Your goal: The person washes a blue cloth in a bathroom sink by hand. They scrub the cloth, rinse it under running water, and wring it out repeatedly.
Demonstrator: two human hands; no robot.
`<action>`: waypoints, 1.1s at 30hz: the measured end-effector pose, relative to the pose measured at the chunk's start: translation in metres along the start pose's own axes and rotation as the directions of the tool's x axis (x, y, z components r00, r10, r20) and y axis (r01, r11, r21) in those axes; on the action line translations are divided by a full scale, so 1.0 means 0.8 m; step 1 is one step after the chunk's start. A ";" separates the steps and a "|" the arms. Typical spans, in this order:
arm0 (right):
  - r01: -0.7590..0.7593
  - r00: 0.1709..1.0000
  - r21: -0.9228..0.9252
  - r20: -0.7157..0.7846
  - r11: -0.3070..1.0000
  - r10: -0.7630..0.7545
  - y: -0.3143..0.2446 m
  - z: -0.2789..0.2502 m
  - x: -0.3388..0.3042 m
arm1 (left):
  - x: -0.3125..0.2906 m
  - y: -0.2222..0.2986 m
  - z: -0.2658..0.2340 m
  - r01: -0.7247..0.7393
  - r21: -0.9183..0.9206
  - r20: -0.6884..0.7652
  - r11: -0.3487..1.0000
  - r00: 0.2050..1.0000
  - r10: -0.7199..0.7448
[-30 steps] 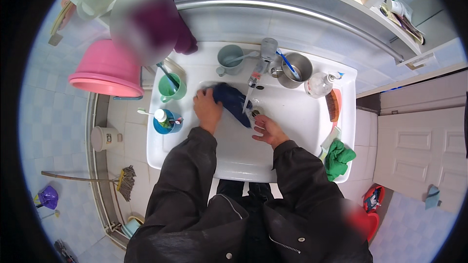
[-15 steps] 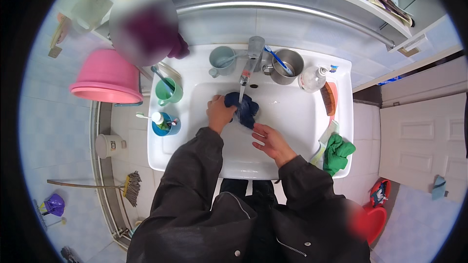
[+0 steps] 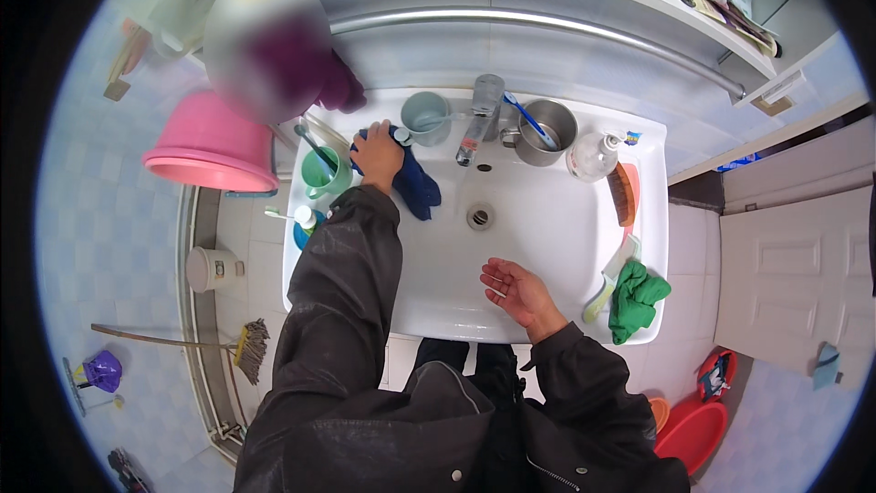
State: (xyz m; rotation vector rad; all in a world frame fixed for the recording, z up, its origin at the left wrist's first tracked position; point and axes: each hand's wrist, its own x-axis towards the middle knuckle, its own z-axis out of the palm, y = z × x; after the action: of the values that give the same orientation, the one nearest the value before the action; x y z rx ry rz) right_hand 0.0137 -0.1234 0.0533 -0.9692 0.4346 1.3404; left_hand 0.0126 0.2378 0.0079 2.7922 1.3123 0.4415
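Note:
At the sink's back left corner, my left hand [image 3: 378, 157] is closed over a dark blue cloth [image 3: 416, 190]. The cloth's sock-like end droops down the inner wall of the white sink [image 3: 438, 297]. A green cup [image 3: 317, 184] with a toothbrush stands just left of that hand, and a pale grey-blue mug [image 3: 427, 119] just right of it. My right hand [image 3: 517, 292] hovers over the basin's front, palm up, fingers apart and empty. No water runs from the faucet [image 3: 477, 119], and the drain [image 3: 480, 215] shows below it.
Along the sink's rim are a steel mug [image 3: 546, 139] with a blue toothbrush, a pump bottle [image 3: 594, 158], a brown comb [image 3: 622, 196] and a green cloth [image 3: 637, 301]. A pink basin [image 3: 210, 144] hangs at the left. A metal rail [image 3: 538, 22] crosses the wall.
The dark blue cloth went from under the faucet to the sink's back left corner with my left hand. The water stream has stopped. My right hand has drawn slightly nearer, away from the cloth.

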 end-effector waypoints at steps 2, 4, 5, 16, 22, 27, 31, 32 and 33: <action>0.013 1.000 -0.001 0.010 1.000 -0.013 -0.001 0.004 0.000 | 0.001 0.003 -0.009 0.030 0.004 0.087 1.000 0.996 -0.030; 0.027 0.999 -0.005 0.018 1.000 -0.027 -0.004 0.009 0.000 | -0.006 0.008 -0.020 0.079 0.001 0.153 0.997 0.985 -0.079; 0.031 0.999 -0.007 0.021 1.000 -0.030 -0.004 0.011 -0.001 | -0.014 0.011 -0.024 0.084 0.038 0.173 0.996 0.981 -0.090; 0.031 0.999 -0.011 0.015 0.999 -0.031 -0.005 0.013 -0.005 | -0.132 0.027 -0.012 0.065 -0.135 0.647 0.989 0.761 0.039; 0.018 1.000 0.022 -0.002 1.000 -0.018 0.000 0.002 -0.008 | -0.063 -0.003 -0.008 -0.084 -0.093 0.019 0.992 0.996 0.086; 0.009 1.000 0.046 0.023 0.999 -0.010 0.006 -0.008 -0.008 | -0.019 -0.017 0.044 -0.121 -0.085 0.084 0.989 0.988 0.128; 0.006 1.000 0.071 0.000 0.997 -0.006 0.004 -0.011 -0.010 | -0.044 -0.019 0.060 -0.134 0.086 0.019 0.987 0.991 0.133; 0.006 1.000 0.075 0.004 0.997 -0.006 0.002 -0.009 -0.010 | -0.048 -0.018 0.054 -0.134 0.090 0.017 0.987 0.991 0.133; 0.012 1.000 0.077 0.015 0.997 -0.013 0.001 -0.007 -0.010 | -0.051 -0.015 0.044 -0.135 0.093 0.014 0.987 0.991 0.134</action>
State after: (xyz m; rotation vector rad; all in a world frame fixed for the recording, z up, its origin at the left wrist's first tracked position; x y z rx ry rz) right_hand 0.0125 -0.1329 0.0561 -0.8958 0.4646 1.3099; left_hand -0.0120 0.2183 -0.0377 2.9685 1.1770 0.3819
